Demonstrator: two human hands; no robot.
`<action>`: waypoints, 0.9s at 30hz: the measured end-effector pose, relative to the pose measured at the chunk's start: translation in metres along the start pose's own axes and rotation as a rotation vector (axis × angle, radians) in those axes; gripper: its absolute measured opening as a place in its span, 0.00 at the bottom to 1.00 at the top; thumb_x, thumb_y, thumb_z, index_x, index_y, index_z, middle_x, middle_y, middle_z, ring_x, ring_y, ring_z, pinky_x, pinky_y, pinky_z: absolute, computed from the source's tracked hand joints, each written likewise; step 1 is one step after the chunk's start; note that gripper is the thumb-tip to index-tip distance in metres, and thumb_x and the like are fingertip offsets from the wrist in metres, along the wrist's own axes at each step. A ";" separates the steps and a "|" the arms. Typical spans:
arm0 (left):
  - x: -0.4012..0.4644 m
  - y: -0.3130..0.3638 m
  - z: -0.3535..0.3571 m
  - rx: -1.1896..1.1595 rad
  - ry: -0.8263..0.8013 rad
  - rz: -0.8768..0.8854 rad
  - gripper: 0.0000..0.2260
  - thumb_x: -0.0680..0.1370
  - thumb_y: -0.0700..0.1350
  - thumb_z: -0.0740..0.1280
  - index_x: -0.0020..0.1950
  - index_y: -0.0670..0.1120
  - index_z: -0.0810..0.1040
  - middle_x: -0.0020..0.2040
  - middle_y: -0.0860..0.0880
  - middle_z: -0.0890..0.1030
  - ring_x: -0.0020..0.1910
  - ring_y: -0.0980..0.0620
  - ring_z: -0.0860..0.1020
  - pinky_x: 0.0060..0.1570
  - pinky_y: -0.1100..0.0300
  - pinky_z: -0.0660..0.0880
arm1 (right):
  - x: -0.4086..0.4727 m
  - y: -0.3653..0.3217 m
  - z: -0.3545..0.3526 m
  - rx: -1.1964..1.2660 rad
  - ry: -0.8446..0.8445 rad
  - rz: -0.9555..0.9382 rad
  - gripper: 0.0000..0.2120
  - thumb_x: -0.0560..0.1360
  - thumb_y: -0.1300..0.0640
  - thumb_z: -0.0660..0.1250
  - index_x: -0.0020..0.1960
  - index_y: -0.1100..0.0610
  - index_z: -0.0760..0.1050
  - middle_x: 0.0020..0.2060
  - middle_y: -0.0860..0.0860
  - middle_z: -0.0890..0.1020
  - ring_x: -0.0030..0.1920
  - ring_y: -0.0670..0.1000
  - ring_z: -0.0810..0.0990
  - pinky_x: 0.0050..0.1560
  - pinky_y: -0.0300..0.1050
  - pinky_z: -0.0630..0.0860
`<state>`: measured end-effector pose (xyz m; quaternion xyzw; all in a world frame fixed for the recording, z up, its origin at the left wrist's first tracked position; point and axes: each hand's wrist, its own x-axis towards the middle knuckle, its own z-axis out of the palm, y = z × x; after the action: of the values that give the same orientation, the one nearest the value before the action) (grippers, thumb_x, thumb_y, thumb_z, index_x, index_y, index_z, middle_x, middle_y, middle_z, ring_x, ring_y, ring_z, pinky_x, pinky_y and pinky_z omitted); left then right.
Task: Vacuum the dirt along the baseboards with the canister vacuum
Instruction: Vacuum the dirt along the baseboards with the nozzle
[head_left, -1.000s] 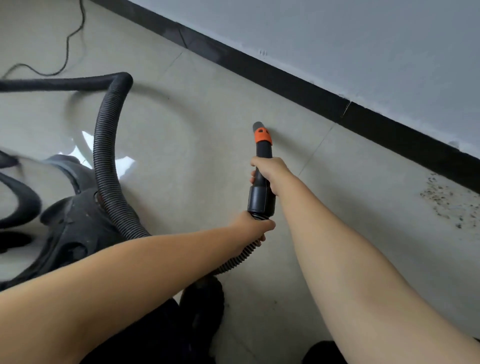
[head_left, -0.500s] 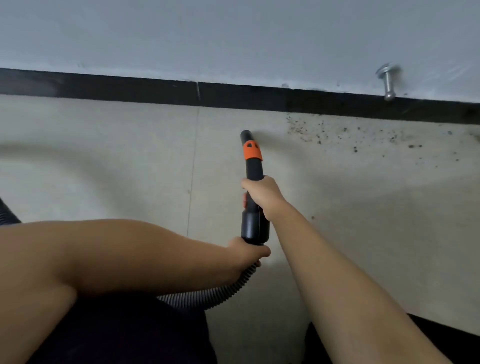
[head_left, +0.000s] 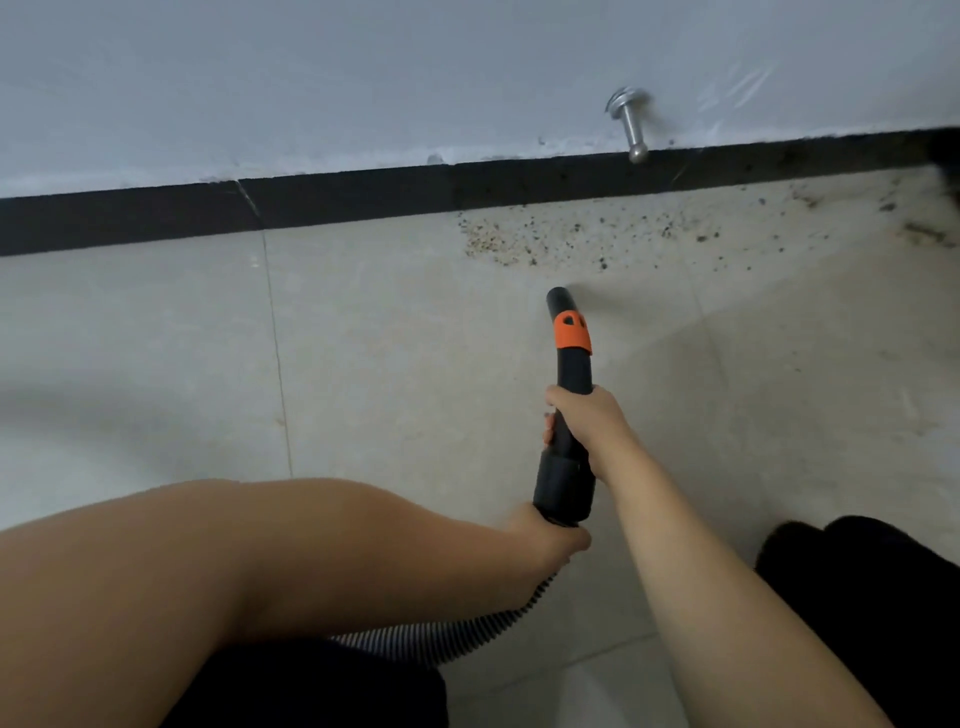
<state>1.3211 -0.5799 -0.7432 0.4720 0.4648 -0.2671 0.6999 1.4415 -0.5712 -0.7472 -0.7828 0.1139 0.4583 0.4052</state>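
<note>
A black vacuum nozzle (head_left: 570, 364) with an orange collar points at the floor, its tip just short of a patch of dark dirt specks (head_left: 561, 236). The dirt lies along the black baseboard (head_left: 337, 200) under the pale wall and spreads off to the right. My right hand (head_left: 589, 421) grips the nozzle's middle. My left hand (head_left: 548, 540) grips its lower end, where the ribbed grey hose (head_left: 467, 626) joins and runs back under my left arm. The canister is out of view.
A metal door stop (head_left: 631, 124) sticks out of the wall just above the baseboard, over the dirt. Pale floor tiles (head_left: 156, 364) stretch left. My dark clothing fills the bottom edge, and a dark shape (head_left: 872, 582) sits at the lower right.
The view has swung from the canister and hose round to the baseboard and come closer. The dirt patch and door stop now lie ahead, and the nozzle tip is lower, nearer the specks.
</note>
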 end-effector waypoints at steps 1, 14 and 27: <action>0.004 0.003 0.005 0.013 -0.009 0.011 0.07 0.75 0.41 0.67 0.41 0.48 0.70 0.36 0.49 0.72 0.33 0.54 0.70 0.34 0.65 0.69 | 0.004 0.000 -0.008 0.016 0.025 0.001 0.04 0.73 0.64 0.63 0.45 0.59 0.69 0.28 0.54 0.74 0.21 0.50 0.72 0.27 0.41 0.73; 0.024 0.041 0.104 -0.251 -0.029 0.097 0.09 0.75 0.38 0.67 0.40 0.49 0.69 0.34 0.48 0.71 0.31 0.54 0.69 0.31 0.64 0.68 | 0.033 -0.013 -0.103 -0.052 0.065 -0.052 0.06 0.73 0.64 0.63 0.41 0.58 0.67 0.28 0.55 0.73 0.20 0.50 0.72 0.29 0.41 0.73; 0.024 0.057 0.100 -0.306 0.056 0.143 0.09 0.76 0.38 0.65 0.40 0.48 0.68 0.35 0.47 0.70 0.31 0.53 0.69 0.32 0.63 0.68 | 0.038 -0.034 -0.089 -0.172 -0.057 -0.103 0.05 0.73 0.65 0.63 0.41 0.59 0.67 0.27 0.55 0.73 0.22 0.51 0.72 0.30 0.42 0.73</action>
<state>1.4172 -0.6460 -0.7293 0.3990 0.4844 -0.1293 0.7677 1.5369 -0.6072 -0.7379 -0.8062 0.0220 0.4670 0.3626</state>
